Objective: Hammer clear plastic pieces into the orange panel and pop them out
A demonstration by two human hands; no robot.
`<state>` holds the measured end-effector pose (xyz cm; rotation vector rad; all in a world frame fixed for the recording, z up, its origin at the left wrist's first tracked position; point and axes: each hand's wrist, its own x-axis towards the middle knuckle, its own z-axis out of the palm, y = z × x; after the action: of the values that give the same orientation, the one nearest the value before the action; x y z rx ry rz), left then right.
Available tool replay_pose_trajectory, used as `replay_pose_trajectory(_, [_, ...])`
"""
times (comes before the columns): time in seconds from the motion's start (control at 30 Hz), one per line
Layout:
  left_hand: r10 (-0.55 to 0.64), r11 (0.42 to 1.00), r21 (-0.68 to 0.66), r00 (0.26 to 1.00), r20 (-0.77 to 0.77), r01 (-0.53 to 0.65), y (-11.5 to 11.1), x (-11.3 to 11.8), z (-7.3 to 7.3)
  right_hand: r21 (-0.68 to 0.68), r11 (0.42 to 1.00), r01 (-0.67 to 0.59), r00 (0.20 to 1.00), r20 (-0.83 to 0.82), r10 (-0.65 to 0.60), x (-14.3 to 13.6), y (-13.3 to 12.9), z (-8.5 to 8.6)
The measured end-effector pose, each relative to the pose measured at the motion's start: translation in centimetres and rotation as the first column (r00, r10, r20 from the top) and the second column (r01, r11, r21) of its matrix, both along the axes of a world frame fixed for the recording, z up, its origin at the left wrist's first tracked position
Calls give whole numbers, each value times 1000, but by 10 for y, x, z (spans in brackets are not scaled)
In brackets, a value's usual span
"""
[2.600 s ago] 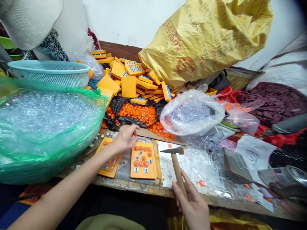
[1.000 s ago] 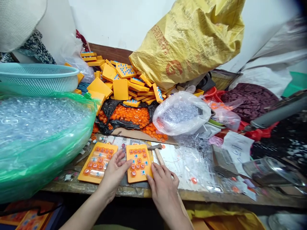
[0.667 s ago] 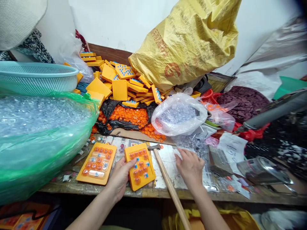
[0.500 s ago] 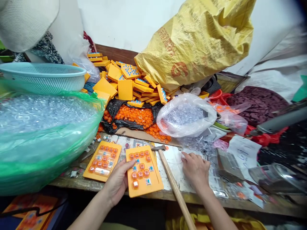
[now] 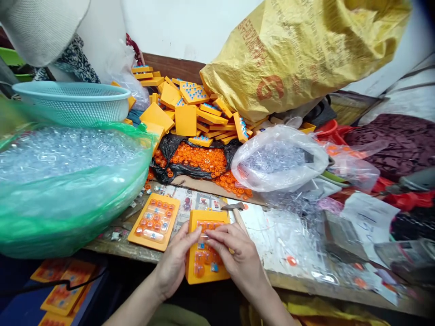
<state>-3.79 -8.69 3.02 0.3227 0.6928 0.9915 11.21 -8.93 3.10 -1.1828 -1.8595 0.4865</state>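
My left hand (image 5: 175, 260) grips the left side of a yellow-orange key panel (image 5: 208, 277), thumb on its face. The panel is tilted up at the table's front edge and carries orange caps and blue-and-white switches. My right hand (image 5: 239, 256) is over the panel's right half, thumb and fingers pinched at its upper middle. Whatever the pinch holds is too small to make out, and the hand hides part of the panel. A similar panel (image 5: 154, 222) with orange caps and a long clear cap lies to the left. Just behind my right hand rests a wooden-handled hammer (image 5: 234, 206).
A green bag (image 5: 84, 208) of clear caps bulges at left, below a blue basket (image 5: 74, 106). Orange caps (image 5: 197, 158) fill a black bag beneath piled panels (image 5: 185, 120). A white bag (image 5: 251, 179) of clear caps stands right of them. Loose clear pieces (image 5: 295, 222) scatter at right.
My right hand has moved left from the loose clear pieces onto the panel, fingers now pinched against it. The panel is held more upright in my left hand. The view has shifted slightly right.
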Motion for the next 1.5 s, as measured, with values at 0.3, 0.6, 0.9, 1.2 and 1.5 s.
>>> replay_pose_trajectory(0.3, [127,930,366,919,-374,20,-8,4,0,-565,825,-9,731,-567,-380,-16,-2,9])
replay_pose_trajectory(0.6, [224,885,458,787,-575,83,-13,12,-5,-632,754,-177,558,-696,-453,-18,-10,8])
replay_pose_trajectory(0.9, [34,991,-123,995,-90,-45,-4,12,11,-74,836,544,737,518,-434,109,40,5])
replay_pose_trajectory(1.2, [6,962,-268,981,196,47,-8,-2,4,143,813,564,474,750,-461,162,53,-20])
replay_pose_trajectory(1.5, [-19,957,-280,980,198,76,-5,-5,0,126,837,532,491,760,-426,158,46,-27])
